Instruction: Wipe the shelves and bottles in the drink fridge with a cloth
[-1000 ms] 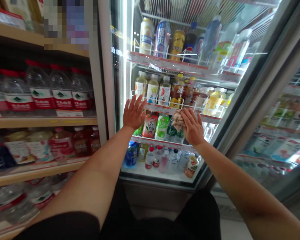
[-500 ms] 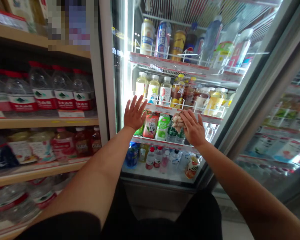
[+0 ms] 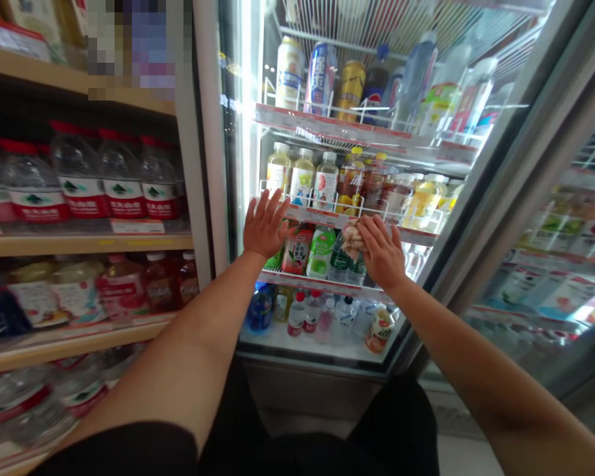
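Here; left hand raised, palm forward, fingers wide; right hand angled inward, fingers holding bunched cloth

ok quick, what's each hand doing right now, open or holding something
Left hand: open, nothing visible in its grip.
Right hand: holding a crumpled cloth.

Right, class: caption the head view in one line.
Left hand open, right hand holding a crumpled cloth, before a lit drinks fridge.
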Demonstrator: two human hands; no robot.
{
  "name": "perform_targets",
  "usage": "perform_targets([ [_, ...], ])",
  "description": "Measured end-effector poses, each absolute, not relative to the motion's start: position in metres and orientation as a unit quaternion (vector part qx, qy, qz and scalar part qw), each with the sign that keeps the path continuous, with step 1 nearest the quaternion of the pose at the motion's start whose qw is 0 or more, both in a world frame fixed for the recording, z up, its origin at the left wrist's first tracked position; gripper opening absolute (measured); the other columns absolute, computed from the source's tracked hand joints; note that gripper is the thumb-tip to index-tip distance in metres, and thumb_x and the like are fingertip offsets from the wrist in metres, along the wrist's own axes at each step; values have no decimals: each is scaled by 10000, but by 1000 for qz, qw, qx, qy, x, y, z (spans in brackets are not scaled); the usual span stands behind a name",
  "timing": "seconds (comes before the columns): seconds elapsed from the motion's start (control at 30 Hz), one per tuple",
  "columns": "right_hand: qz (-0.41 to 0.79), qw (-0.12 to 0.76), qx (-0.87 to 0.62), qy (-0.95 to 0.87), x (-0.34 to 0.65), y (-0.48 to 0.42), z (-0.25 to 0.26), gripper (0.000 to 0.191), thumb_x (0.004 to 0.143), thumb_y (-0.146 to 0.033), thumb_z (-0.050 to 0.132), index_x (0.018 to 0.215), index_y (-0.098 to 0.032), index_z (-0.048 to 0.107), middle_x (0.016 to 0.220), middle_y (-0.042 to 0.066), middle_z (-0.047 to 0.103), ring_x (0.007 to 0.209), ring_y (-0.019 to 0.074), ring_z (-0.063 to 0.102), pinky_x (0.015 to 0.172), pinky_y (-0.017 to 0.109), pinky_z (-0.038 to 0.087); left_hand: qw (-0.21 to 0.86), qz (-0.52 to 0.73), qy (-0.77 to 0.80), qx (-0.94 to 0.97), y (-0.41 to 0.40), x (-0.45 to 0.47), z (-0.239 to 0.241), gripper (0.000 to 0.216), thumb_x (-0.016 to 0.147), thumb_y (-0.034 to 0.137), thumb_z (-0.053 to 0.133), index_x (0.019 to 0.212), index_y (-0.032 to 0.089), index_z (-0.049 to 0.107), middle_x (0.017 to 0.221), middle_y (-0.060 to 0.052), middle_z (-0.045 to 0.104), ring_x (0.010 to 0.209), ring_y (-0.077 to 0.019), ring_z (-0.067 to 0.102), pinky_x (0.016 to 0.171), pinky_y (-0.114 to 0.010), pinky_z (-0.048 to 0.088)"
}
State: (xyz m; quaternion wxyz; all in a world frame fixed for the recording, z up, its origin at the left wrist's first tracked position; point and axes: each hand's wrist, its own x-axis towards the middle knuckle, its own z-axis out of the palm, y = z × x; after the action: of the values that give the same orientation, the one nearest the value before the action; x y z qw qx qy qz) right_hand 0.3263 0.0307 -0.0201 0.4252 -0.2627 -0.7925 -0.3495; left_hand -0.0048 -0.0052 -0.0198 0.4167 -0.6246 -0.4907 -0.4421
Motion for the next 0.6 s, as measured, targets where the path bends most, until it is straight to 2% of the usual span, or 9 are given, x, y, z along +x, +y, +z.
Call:
perform_targets([
  [0.2,-338,434,-266,-792,321,32,-21,611,969,-150,440,1567,-257,374,1580,61,469,1516,228,339,1254,514,216,397,-447,-491,-634,-8,-4,-19,562,1022,411,351,1574,306,341,1658,-11,302,1574,-224,126,1305,-497,67],
  [0.6,-345,438,-247,-792,318,31,-26,620,949,-113,455,1555,-229,396,1574,74,476,1512,234,347,1254,509,208,417,-443,-490,-625,-6,-3,-20,548,1016,388,379,1552,274,387,1640,-31,351,1570,-233,165,1301,-478,89],
])
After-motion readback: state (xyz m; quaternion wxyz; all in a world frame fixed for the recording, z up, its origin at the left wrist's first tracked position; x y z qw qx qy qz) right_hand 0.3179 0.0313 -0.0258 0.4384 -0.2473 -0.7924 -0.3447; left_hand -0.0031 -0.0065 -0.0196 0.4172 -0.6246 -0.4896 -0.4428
